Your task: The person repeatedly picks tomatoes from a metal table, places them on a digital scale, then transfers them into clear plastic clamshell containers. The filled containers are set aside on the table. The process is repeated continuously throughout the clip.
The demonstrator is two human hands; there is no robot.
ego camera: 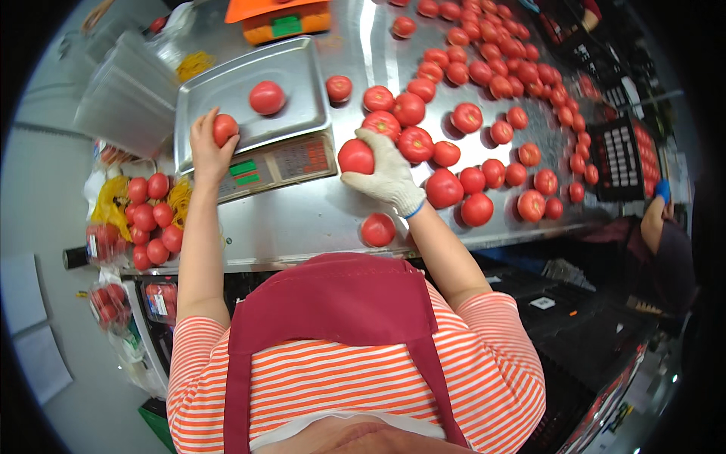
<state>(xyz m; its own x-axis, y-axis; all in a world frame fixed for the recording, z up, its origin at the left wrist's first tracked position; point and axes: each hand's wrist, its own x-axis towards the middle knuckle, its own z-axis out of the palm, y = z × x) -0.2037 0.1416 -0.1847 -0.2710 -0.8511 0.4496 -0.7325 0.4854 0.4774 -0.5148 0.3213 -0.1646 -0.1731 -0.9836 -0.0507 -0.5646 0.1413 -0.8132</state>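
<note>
My bare left hand [211, 146] grips a red tomato [225, 129] over the left part of a metal weighing pan [295, 65]. Another tomato [267, 97] rests in the pan, up and right of that hand. The pan sits on a scale with a keypad and green displays [278, 164]. My right hand [385, 170], in a white knit glove, holds a large tomato [356, 156] just right of the scale. Several tomatoes [416, 144] lie on the steel table beside it, and a single one [378, 230] lies near the table's front edge.
Many tomatoes [499, 68] spread across the table's right side. Stacked clear plastic containers [127, 96] stand at the left, above a pile of tomatoes [145, 217] and yellow rubber bands [181, 198]. An orange scale [286, 24] is at the top. Co-workers' arms show at the right, near a crate [618, 159].
</note>
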